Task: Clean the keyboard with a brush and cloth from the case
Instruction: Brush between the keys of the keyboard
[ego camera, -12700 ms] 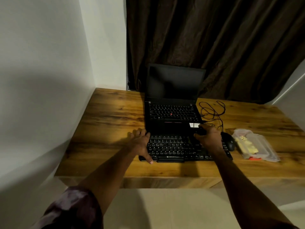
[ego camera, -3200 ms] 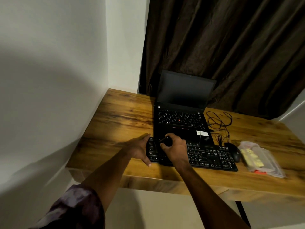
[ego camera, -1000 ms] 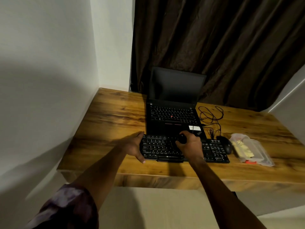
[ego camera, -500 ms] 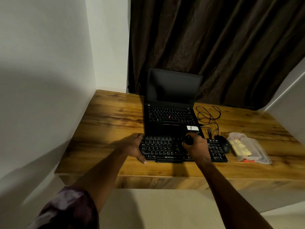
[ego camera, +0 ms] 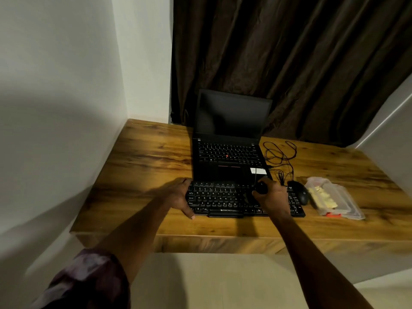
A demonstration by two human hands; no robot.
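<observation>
L hand (ego camera: 178, 197) is resting w/ fingers spread flat over the left end of the keyboard (ego camera: 223, 200), thumb reaching to its front edge. Keyboard is lying along the front-centre of the tabletop (ego camera: 145, 157), butting against an open laptop (ego camera: 227, 157) behind it. R hand (ego camera: 270, 197) is gripping the brush (ego camera: 260, 188) by its dark round handle, fingers curled, over the keys right of centre. Mouse (ego camera: 299, 192) is sitting just beside the keyboard's right end, cable (ego camera: 281, 157) looping behind. Clear case (ego camera: 332, 199) is lying near the front-right, yellowish contents inside.
</observation>
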